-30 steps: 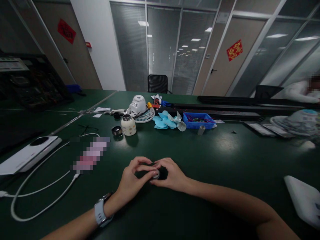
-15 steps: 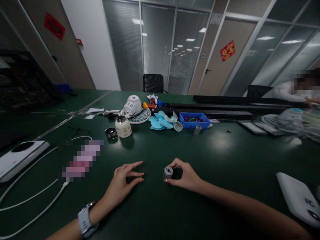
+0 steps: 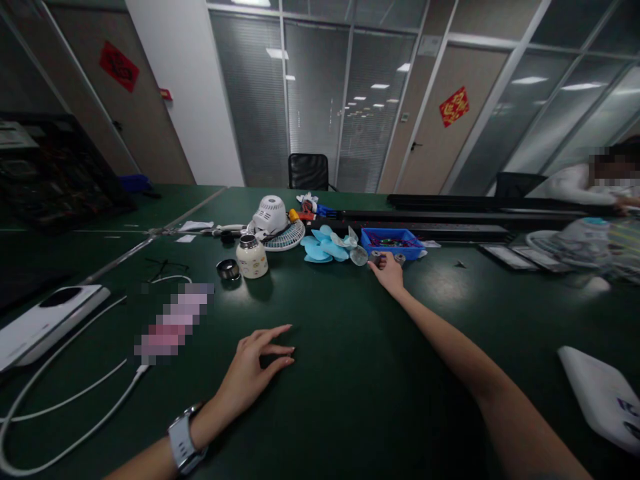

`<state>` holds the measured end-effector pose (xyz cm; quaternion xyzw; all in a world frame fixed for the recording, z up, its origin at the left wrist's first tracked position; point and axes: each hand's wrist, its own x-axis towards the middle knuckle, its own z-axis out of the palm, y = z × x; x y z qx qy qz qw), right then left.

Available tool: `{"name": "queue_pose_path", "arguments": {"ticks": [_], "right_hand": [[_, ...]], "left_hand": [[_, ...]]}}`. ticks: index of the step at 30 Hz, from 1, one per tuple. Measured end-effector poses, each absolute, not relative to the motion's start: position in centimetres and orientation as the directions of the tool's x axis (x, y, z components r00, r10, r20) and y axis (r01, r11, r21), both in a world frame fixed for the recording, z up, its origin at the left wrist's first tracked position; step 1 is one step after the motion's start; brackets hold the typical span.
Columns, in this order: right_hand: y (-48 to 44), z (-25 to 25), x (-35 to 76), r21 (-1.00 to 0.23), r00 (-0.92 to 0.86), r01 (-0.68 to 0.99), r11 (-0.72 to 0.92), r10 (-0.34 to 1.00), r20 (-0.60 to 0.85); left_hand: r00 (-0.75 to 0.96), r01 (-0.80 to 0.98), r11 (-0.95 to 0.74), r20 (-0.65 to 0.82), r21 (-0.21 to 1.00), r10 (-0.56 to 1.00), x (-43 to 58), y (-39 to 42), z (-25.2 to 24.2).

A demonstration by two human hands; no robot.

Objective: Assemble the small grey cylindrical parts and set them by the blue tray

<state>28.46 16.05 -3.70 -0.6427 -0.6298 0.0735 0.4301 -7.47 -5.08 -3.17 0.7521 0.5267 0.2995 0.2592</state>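
Note:
My right hand (image 3: pixel 390 273) reaches far across the table, its fingers closed around a small grey metal cylinder (image 3: pixel 376 256). Just to the right of these fingers stands a similar cylinder (image 3: pixel 401 259), partly visible. Both are in front of a blue tray (image 3: pixel 373 249) with thin wires inside. Light blue fan blades (image 3: pixel 323 247) lie to the left of the hand. My left hand (image 3: pixel 257 360) rests low over the green table with fingers apart, holding nothing; a watch (image 3: pixel 184 440) is on that wrist.
A cream bottle (image 3: pixel 253 261) and its dark cap (image 3: pixel 229 270) stand left of centre. Behind them are a white fan housing (image 3: pixel 270 215) and grille. A white cable and white device (image 3: pixel 50 320) lie left, another white device (image 3: pixel 600 397) right. A person (image 3: pixel 575 185) sits at far right.
My right hand has carried the grey cylinder forward and to the right, from near my left hand to beside the other cylinder at the blue tray. My left hand keeps its pose.

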Motion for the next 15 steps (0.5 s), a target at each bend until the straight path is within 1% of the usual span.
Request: {"name": "queue_pose_path", "arguments": {"ticks": [1, 3, 4, 6, 8, 10, 12, 15], "right_hand": [[15.7, -3.6, 28.2, -0.629, 0.204, 0.761, 0.162, 0.86, 0.468], [13.8, -3.0, 27.1, -0.558, 0.189, 0.806, 0.197, 0.808, 0.558], [12.4, -2.7, 26.2, -0.512, 0.148, 0.825, 0.238, 0.784, 0.603], [8.9, -1.7, 23.9, -0.436, -0.024, 0.816, 0.379, 0.776, 0.63], [5.3, -0.8, 21.0, -0.442, -0.319, 0.696, 0.566, 0.795, 0.515], [2.3, -0.5, 18.0, -0.448, -0.553, 0.582, 0.678, 0.735, 0.393], [0.6, -0.8, 15.4, -0.424, -0.694, 0.504, 0.752, 0.645, 0.319], [0.0, -2.1, 12.7, -0.383, -0.77, 0.447, 0.809, 0.565, 0.295]], "left_hand": [[0.265, 0.626, -0.311, 0.18, 0.715, 0.947, -7.4, -5.1, -3.1], [0.228, 0.608, -0.294, 0.193, 0.737, 0.954, -7.4, -5.2, -2.8], [0.186, 0.606, -0.273, 0.2, 0.747, 0.962, -7.4, -5.2, -2.7], [0.085, 0.605, -0.219, 0.211, 0.766, 0.974, -7.4, -5.2, -2.5], [0.013, 0.588, -0.183, 0.216, 0.788, 0.976, -7.5, -5.0, -2.4], [-0.015, 0.555, -0.176, 0.221, 0.813, 0.975, -7.6, -4.8, -2.6], [-0.024, 0.529, -0.189, 0.237, 0.828, 0.971, -7.7, -4.7, -2.9], [-0.026, 0.518, -0.233, 0.288, 0.823, 0.957, -7.8, -4.6, -3.2]]}}
